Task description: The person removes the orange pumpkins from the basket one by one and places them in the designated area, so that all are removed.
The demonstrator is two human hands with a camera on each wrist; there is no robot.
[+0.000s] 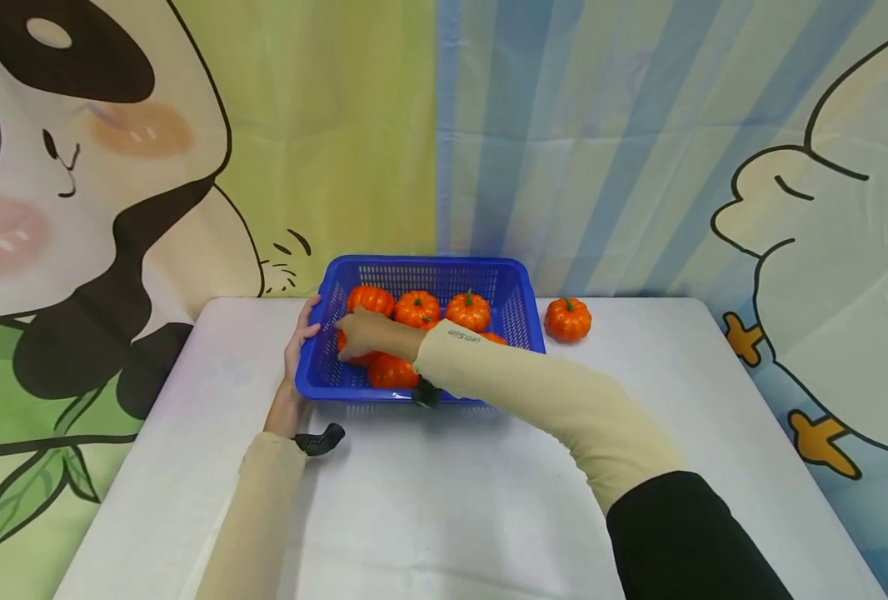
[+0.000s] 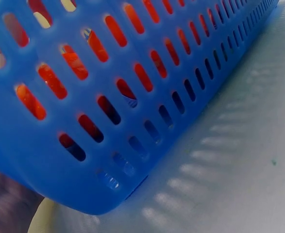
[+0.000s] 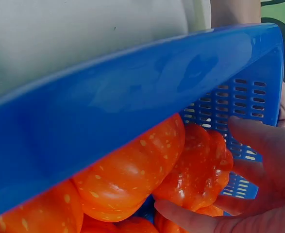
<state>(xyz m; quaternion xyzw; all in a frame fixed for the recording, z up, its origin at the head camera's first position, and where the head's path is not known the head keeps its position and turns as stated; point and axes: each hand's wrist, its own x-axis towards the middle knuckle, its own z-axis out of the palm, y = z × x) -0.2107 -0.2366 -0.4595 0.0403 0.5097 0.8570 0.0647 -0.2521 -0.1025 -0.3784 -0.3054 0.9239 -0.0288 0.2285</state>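
Observation:
A blue plastic basket [image 1: 421, 393] with slotted walls stands on the table and holds several orange toy pumpkins [image 1: 417, 308]. My left hand [image 1: 294, 354] rests against the outside of the basket's left wall, fingertips at the rim; the left wrist view mostly shows the slotted wall [image 2: 127, 111]. My right hand [image 1: 369, 332] reaches inside, at the left end. In the right wrist view, its extended fingers [image 3: 191, 221] lie beside an end pumpkin [image 3: 198, 167], while the thumb stands apart from it, toward the slotted wall. The pumpkin's lower side is partly hidden.
One loose orange pumpkin [image 1: 567, 320] sits on the white table [image 1: 429, 500], just right of the basket. Behind the table hangs a printed curtain [image 1: 354, 125] with cartoon animals. My right forearm [image 1: 541, 392] crosses over the basket's front rim.

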